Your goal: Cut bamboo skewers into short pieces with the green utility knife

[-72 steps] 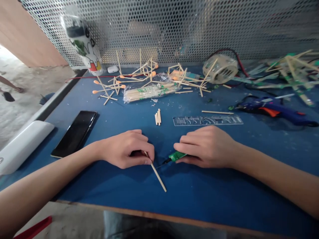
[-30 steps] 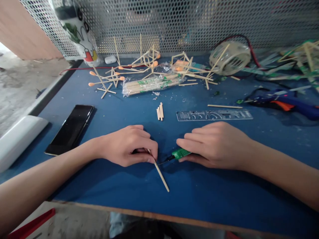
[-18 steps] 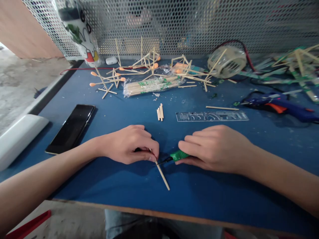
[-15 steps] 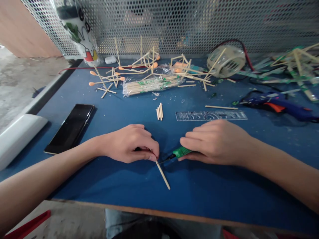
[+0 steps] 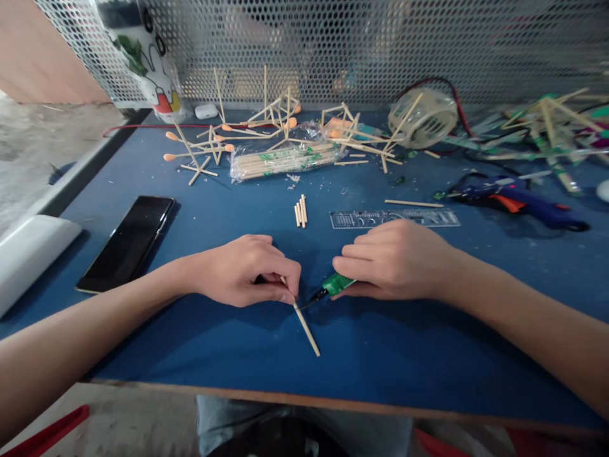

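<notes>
My left hand (image 5: 252, 271) pinches a thin wooden stick (image 5: 307, 330) near its upper part; the lower end slants down toward the table's front edge. Wrapped in my right hand (image 5: 392, 261) is a green-handled knife (image 5: 337, 284), its thin blade touching the stick just below my left fingertips. Several short cut stick pieces (image 5: 301, 211) lie side by side beyond my hands. A clear ruler (image 5: 352, 219) is partly covered by my right hand, with a single stick (image 5: 413, 204) behind it.
A phone (image 5: 128, 244) and a white case (image 5: 35, 260) lie at left. Stick structures (image 5: 285, 120), a packet of sticks (image 5: 280, 160) and a tape roll (image 5: 421, 120) line the back. At right rests a blue glue gun (image 5: 528, 197); a patterned bottle (image 5: 147, 63) stands at back left.
The whole view has shifted slightly, so things appear a little further left. Both hands keep their holds, and the blade stays at the stick.
</notes>
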Available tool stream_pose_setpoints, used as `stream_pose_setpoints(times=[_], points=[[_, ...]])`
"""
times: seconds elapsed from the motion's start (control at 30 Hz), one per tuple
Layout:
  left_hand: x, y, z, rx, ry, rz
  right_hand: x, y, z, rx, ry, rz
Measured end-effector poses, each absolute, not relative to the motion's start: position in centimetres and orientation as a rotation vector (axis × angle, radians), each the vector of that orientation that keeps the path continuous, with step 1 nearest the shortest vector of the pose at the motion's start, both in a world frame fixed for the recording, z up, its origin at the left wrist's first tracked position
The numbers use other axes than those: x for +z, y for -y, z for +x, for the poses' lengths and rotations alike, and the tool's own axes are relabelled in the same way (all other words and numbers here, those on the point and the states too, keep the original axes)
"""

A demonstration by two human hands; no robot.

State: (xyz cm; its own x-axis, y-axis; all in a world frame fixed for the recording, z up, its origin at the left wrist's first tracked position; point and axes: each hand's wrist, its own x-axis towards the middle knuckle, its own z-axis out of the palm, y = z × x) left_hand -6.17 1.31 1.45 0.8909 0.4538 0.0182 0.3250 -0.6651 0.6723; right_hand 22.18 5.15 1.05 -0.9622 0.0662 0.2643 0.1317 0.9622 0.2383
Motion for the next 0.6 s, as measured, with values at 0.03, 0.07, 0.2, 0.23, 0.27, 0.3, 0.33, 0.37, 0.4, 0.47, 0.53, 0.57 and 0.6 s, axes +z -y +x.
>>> stream_pose_setpoints(times=[0.03, 0.07, 0.2, 0.23, 0.27, 0.3, 0.33, 0.37, 0.4, 0.47, 0.53, 0.57, 0.6], points=[[1.5, -1.3, -6.2, 0.234, -0.555, 2.353, 1.1, -5.0, 22.1, -0.394, 2.855, -0.155], [1.5, -1.3, -6.2, 0.227, -0.554, 2.351, 1.2, -4.7, 22.0, -0.413, 2.856, -0.168], [1.6, -1.3, -6.2, 0.216, -0.542, 2.344, 1.0, -3.7, 21.7, -0.392, 2.868, -0.229], [1.6, -1.4, -6.1, 0.216, -0.538, 2.343, 1.0, -3.7, 21.7, -0.372, 2.869, -0.230], [1.6, -1.4, -6.1, 0.214, -0.534, 2.343, 0.9, -3.7, 21.7, -0.356, 2.871, -0.227], [1.6, -1.4, -6.1, 0.213, -0.532, 2.343, 0.9, -3.9, 21.7, -0.345, 2.875, -0.218], [1.6, -1.4, -6.1, 0.212, -0.531, 2.343, 0.9, -4.2, 21.8, -0.339, 2.876, -0.202], [1.6, -1.4, -6.1, 0.212, -0.530, 2.345, 0.9, -4.5, 21.9, -0.335, 2.875, -0.188], [1.5, -1.5, -6.0, 0.210, -0.528, 2.347, 0.9, -4.8, 22.0, -0.331, 2.874, -0.175], [1.5, -1.5, -6.0, 0.215, -0.526, 2.353, 1.0, -5.1, 22.1, -0.325, 2.873, -0.152], [1.5, -1.5, -6.0, 0.218, -0.526, 2.356, 0.9, -4.8, 21.9, -0.329, 2.874, -0.149], [1.5, -1.5, -6.0, 0.217, -0.526, 2.358, 0.9, -4.4, 21.7, -0.342, 2.876, -0.172], [1.5, -1.5, -6.0, 0.214, -0.527, 2.362, 0.8, -4.0, 21.5, -0.355, 2.877, -0.202]])
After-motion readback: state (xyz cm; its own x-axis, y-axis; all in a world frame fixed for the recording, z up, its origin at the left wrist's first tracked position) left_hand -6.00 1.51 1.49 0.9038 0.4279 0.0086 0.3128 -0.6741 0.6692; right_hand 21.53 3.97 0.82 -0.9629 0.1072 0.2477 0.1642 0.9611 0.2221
